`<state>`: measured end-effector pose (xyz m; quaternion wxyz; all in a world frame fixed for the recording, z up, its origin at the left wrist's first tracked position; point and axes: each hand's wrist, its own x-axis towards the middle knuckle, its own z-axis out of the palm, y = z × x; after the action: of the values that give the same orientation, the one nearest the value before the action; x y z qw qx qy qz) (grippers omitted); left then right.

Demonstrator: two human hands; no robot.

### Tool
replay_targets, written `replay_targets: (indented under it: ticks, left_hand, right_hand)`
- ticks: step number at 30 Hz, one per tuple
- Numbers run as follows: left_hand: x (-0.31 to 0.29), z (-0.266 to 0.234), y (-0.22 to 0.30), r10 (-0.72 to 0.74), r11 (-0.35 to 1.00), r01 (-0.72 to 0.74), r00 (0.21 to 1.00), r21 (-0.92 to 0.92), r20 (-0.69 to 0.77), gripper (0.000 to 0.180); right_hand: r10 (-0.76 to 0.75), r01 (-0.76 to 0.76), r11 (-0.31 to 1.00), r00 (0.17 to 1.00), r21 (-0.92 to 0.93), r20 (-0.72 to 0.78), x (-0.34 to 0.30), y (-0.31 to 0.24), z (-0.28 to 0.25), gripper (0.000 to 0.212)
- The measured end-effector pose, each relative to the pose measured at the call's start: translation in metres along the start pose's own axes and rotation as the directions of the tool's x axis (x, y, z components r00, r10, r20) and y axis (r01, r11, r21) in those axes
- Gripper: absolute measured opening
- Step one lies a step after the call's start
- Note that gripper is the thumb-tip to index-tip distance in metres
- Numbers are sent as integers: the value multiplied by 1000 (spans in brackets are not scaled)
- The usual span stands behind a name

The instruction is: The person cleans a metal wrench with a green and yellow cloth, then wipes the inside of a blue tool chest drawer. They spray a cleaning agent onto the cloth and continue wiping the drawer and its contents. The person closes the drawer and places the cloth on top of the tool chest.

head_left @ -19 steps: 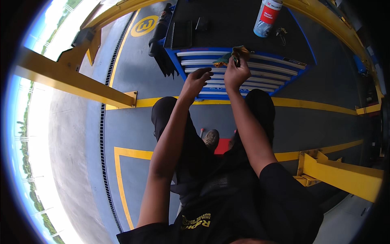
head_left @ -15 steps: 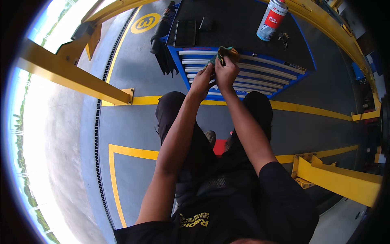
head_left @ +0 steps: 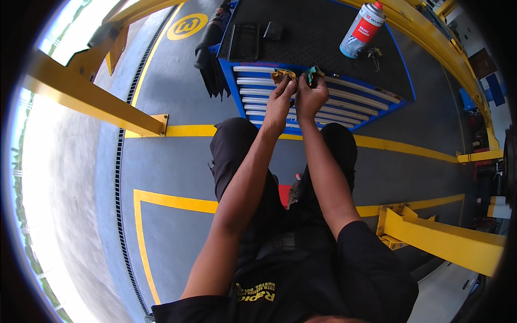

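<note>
Both my hands are in front of the blue tool chest (head_left: 232, 89), close together at its upper drawers. My left hand (head_left: 278, 106) is closed on a crumpled orange-brown rag (head_left: 282, 74). In my right hand (head_left: 312, 100), fingers pinch a bunched green rag (head_left: 314, 71). Whether these are two rags or two parts of one cannot be made out. An aerosol can (head_left: 362, 31), silver and red with a red cap, stands on the chest's black top (head_left: 307, 40) beyond my right hand. A small bunch of keys (head_left: 374, 58) lies beside the can.
A black rectangular phone-like thing (head_left: 244, 42) and a small black item (head_left: 273, 30) lie on the chest top. Dark gloves or cloths (head_left: 211, 72) hang at its left side. Yellow lift arms (head_left: 91, 99) reach in from the left and from the right (head_left: 441, 237).
My hands have moved slightly apart. The orange-brown rag now shows at my left hand and the green at my right, where before they were bunched together. The view has shifted slightly.
</note>
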<state>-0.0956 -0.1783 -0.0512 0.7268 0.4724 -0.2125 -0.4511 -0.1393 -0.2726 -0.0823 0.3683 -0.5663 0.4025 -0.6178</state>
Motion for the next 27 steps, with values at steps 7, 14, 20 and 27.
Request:
replay_targets:
  ticks: [7, 14, 20, 27]
  left_hand:
    - [0, -11, 1, 51, 995, -54, 998, -88, -33, 71]
    - [3, -1, -8, 98, 994, -95, 993, 52, -59, 72]
    - [-3, -13, 4, 104, 988, -121, 980, -92, -171, 70]
    - [-19, -6, 7, -4, 982, 2, 1000, 190, 9, 61]
  right_hand:
    - [67, -77, 994, 990, 83, 121, -2, -14, 4, 20]
    - [148, -206, 907, 972, 367, 182, -2, -20, 3, 11]
    - [111, -171, 958, 961, 232, 253, -8, -8, 22, 24]
    - [317, -209, 834, 939, 511, -135, 6, -21, 2, 11]
